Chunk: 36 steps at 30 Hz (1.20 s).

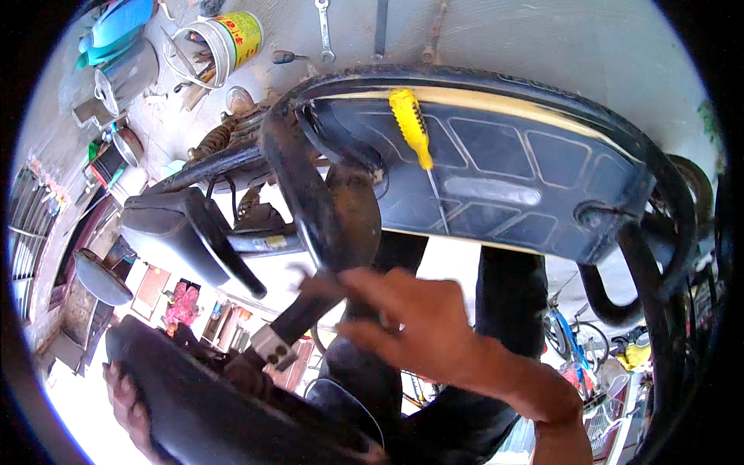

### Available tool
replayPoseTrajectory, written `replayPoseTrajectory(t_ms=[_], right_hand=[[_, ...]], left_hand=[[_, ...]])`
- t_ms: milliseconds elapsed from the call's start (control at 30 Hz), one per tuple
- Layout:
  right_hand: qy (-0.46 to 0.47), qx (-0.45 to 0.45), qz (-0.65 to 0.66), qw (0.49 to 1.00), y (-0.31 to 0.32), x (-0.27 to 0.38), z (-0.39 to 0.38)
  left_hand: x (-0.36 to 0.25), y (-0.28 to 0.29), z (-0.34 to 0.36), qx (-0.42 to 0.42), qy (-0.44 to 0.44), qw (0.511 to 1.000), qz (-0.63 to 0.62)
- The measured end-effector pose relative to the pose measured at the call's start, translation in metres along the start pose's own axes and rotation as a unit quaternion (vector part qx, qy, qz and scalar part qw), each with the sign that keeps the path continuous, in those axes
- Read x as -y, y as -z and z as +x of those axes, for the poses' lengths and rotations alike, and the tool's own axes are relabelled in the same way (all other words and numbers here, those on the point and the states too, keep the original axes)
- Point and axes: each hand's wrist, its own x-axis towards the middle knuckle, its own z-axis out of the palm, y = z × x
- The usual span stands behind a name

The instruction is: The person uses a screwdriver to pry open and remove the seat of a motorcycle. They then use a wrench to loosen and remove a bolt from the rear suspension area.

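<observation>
Fingers of my left hand [128,407] wrap around the edge of a black saddle [209,387] at the lower left. A dark post [306,316] with a silver metal collar [273,347] extends from the saddle toward a black tubular frame [310,194]. Close to the post's upper end, my right hand [418,318] is closed on a rusty wrench [314,285]; motion blurs its open jaw. A yellow-handled screwdriver [409,128] lies across the dark ribbed footboard [496,139] inside the frame. A second black padded seat [167,232] is attached at the frame's left.
On the grey floor beyond lie a silver wrench [324,31], a small dark-handled tool [287,56] and a rusty bar [434,35]. A tipped white-and-yellow bucket [232,46] holds tools at upper left. A blue bicycle [570,341] stands at the right.
</observation>
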Motion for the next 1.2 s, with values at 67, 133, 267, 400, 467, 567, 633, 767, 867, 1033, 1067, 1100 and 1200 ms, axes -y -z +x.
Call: replayPoseTrajectory(t_ms=[67, 133, 267, 400, 467, 567, 633, 767, 867, 1033, 1067, 1100, 1200], right_hand=[[-0.094, -0.1, 0.131, 0.982, 0.013, 0.014, -0.013], [-0.127, -0.141, 0.156, 0.969, 0.027, 0.04, -0.025], [-0.065, -0.249, 0.143, 0.956, 0.026, 0.106, -0.058], [0.071, -0.257, 0.02, 0.964, 0.007, 0.147, -0.082], [0.099, -0.256, -0.017, 0.961, -0.006, 0.165, -0.084], [0.089, -0.254, -0.088, 0.959, -0.033, 0.189, -0.084], [0.112, -0.274, -0.172, 0.94, -0.05, 0.19, -0.077], [0.087, -0.321, -0.169, 0.928, -0.065, 0.198, -0.073], [0.056, -0.338, -0.194, 0.919, -0.072, 0.204, -0.073], [0.063, -0.375, -0.171, 0.909, -0.074, 0.192, -0.072], [0.049, -0.383, -0.146, 0.911, -0.077, 0.194, -0.072], [0.053, -0.39, -0.143, 0.908, -0.079, 0.193, -0.073], [0.052, -0.408, -0.141, 0.901, -0.086, 0.19, -0.077]], left_hand=[[0.017, 0.011, -0.01, 0.008, -0.018, 0.997, -0.075], [0.021, 0.024, -0.021, 0.007, -0.013, 0.994, -0.112], [0.031, 0.019, -0.014, 0.008, -0.055, 0.989, -0.139], [0.049, 0.02, -0.022, -0.059, 0.029, 0.989, -0.135], [0.073, 0.009, -0.031, -0.096, 0.124, 0.965, -0.212], [0.098, 0.003, -0.04, -0.062, 0.251, 0.896, -0.362], [0.104, 0.002, -0.041, -0.034, 0.252, 0.878, -0.406], [0.107, 0.009, -0.038, 0.011, 0.3, 0.831, -0.469], [0.104, 0.012, -0.035, 0.005, 0.304, 0.841, -0.449], [0.104, 0.003, -0.038, -0.021, 0.309, 0.862, -0.401], [0.104, 0.004, -0.037, -0.012, 0.322, 0.861, -0.394], [0.105, 0.006, -0.036, -0.008, 0.313, 0.864, -0.395], [0.107, 0.009, -0.034, 0.0, 0.297, 0.872, -0.39]])
